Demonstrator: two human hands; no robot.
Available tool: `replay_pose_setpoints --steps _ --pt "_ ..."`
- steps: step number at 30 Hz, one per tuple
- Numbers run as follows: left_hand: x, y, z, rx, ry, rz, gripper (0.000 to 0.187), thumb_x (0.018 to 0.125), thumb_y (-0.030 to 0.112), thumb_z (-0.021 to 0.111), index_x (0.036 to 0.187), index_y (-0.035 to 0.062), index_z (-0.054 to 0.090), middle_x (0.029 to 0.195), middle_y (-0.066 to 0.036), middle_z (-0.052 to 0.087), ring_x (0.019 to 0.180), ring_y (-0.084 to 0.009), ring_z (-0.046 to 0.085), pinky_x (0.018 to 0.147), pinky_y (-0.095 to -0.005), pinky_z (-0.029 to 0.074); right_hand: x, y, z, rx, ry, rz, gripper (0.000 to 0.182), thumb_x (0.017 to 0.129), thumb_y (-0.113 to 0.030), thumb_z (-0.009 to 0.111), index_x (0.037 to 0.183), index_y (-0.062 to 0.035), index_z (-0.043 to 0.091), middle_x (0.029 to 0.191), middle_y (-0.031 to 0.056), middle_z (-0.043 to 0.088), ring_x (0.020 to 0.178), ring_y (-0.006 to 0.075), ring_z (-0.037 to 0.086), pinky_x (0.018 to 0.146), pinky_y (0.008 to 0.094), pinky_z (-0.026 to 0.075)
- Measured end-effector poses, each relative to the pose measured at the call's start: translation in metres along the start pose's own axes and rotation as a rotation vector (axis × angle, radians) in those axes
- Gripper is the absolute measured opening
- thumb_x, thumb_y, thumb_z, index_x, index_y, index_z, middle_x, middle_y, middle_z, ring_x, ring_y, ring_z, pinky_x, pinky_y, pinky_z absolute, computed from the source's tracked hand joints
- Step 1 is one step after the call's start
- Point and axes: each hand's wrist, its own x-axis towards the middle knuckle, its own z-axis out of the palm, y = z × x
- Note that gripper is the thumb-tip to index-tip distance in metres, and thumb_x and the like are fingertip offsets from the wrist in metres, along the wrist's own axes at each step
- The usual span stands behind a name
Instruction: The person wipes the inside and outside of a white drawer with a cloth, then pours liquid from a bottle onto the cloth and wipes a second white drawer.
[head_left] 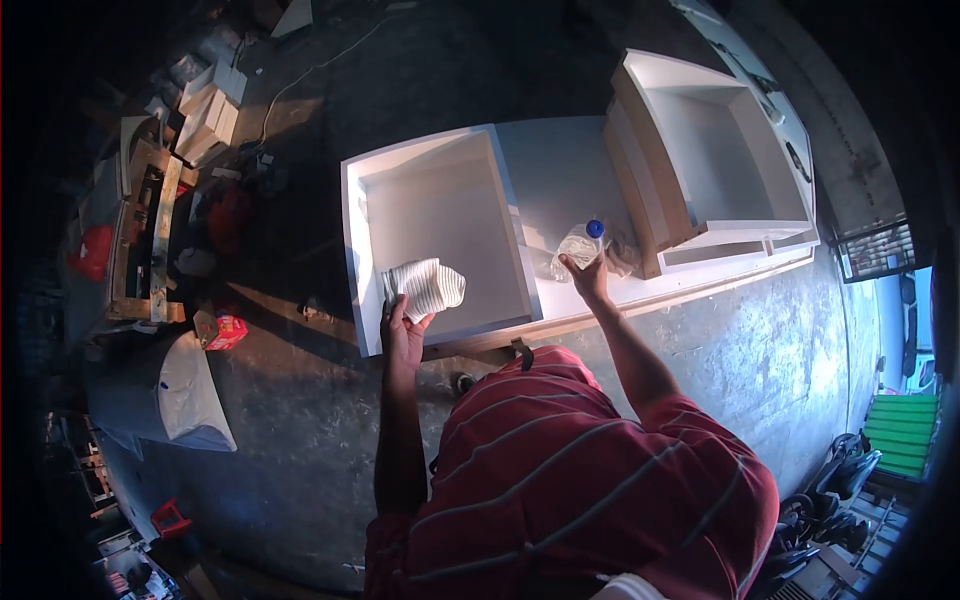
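Observation:
My left hand (405, 336) is closed on a folded, striped, pale cloth (425, 284), held over the near left part of a white box-like compartment (352, 225). Fingers of my right hand (590, 277) wrap round a see-through plastic bottle (577, 246) with a blue cap (595, 229). The bottle is over the white middle panel (550, 160), between the left compartment and a second white compartment (625, 130) with bare wooden sides. Crumpled clear plastic (624, 258) lies right beside the bottle.
Left of me stand a wooden frame (158, 240) and stacked pale boards (208, 125). A red packet (228, 331) and a white sheet-like piece (195, 395) are on the concrete floor (290, 430). A red stool (170, 518) is at lower left, motorbikes (830, 490) at lower right.

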Motion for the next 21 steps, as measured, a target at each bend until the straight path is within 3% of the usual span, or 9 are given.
replay_pose_setpoints --steps 4,8,9,13,15,18,19,21 --pt "0.002 0.008 0.017 -0.025 0.022 0.064 0.031 0.092 0.015 0.049 0.119 0.0019 0.047 0.118 -0.011 0.055 0.108 -0.0243 0.056 0.094 -0.0470 0.044 0.019 -0.033 0.007 -0.072 0.094 -0.024 0.066 0.071 -0.042 0.075 0.110 0.0010 0.045 0.095 0.0214 0.063 0.097 0.0353 0.061 0.078 0.0411 0.048" --pt "0.004 0.017 0.024 -0.011 0.017 0.129 0.033 0.091 0.017 0.049 0.120 0.0024 0.045 0.119 -0.011 0.054 0.109 -0.0244 0.054 0.095 -0.0469 0.043 0.033 -0.098 -0.004 -0.056 -0.121 -0.153 0.061 0.072 -0.046 0.073 0.100 0.0008 0.047 0.086 0.0198 0.064 0.086 0.0331 0.064 0.070 0.0392 0.050" --pt "0.010 0.015 0.019 -0.035 -0.038 0.153 0.034 0.089 0.020 0.054 0.120 0.0063 0.047 0.116 -0.007 0.053 0.106 -0.0211 0.054 0.092 -0.0451 0.044 0.035 -0.128 -0.005 -0.011 -0.206 -0.179 0.060 0.072 -0.047 0.072 0.099 0.0011 0.047 0.084 0.0196 0.064 0.084 0.0308 0.065 0.070 0.0382 0.050" --pt "0.009 0.024 0.032 -0.067 -0.037 0.212 0.038 0.089 0.020 0.055 0.122 0.0076 0.044 0.118 -0.007 0.052 0.109 -0.0197 0.052 0.094 -0.0415 0.043 0.037 -0.203 0.010 0.028 -0.460 -0.248 0.063 0.073 -0.045 0.072 0.109 0.0003 0.048 0.088 0.0191 0.064 0.085 0.0322 0.064 0.072 0.0387 0.050" --pt "0.003 0.030 0.042 -0.078 -0.037 0.246 0.040 0.089 0.020 0.054 0.125 0.0069 0.041 0.119 -0.009 0.052 0.110 -0.0203 0.052 0.094 -0.0407 0.043 0.037 -0.226 0.021 -0.062 -0.708 -0.385 0.069 0.071 -0.048 0.072 0.116 -0.0026 0.046 0.094 0.0187 0.064 0.090 0.0365 0.063 0.076 0.0408 0.050" --pt "-0.003 0.033 0.047 -0.079 -0.045 0.295 0.041 0.091 0.020 0.052 0.127 0.0058 0.039 0.120 -0.010 0.051 0.111 -0.0216 0.051 0.095 -0.0407 0.044 0.032 -0.243 0.035 -0.207 -0.860 -0.518 0.074 0.071 -0.054 0.068 0.120 -0.0046 0.044 0.098 0.0188 0.063 0.094 0.0386 0.060 0.081 0.0431 0.048" --pt "-0.004 0.033 0.047 -0.086 -0.059 0.296 0.039 0.092 0.021 0.052 0.126 0.0050 0.041 0.121 -0.010 0.051 0.111 -0.0215 0.052 0.095 -0.0402 0.043 0.028 -0.246 0.040 -0.264 -0.795 -0.599 0.075 0.071 -0.056 0.067 0.120 -0.0032 0.047 0.099 0.0200 0.063 0.095 0.0374 0.060 0.084 0.0439 0.047" --pt "-0.007 0.032 0.046 -0.109 -0.090 0.298 0.036 0.094 0.022 0.049 0.124 0.0036 0.043 0.120 -0.010 0.052 0.108 -0.0211 0.054 0.095 -0.0398 0.044 0.027 -0.247 0.049 -0.306 -0.854 -0.556 0.072 0.071 -0.054 0.068 0.118 -0.0028 0.049 0.097 0.0202 0.063 0.094 0.0375 0.060 0.084 0.0439 0.047"
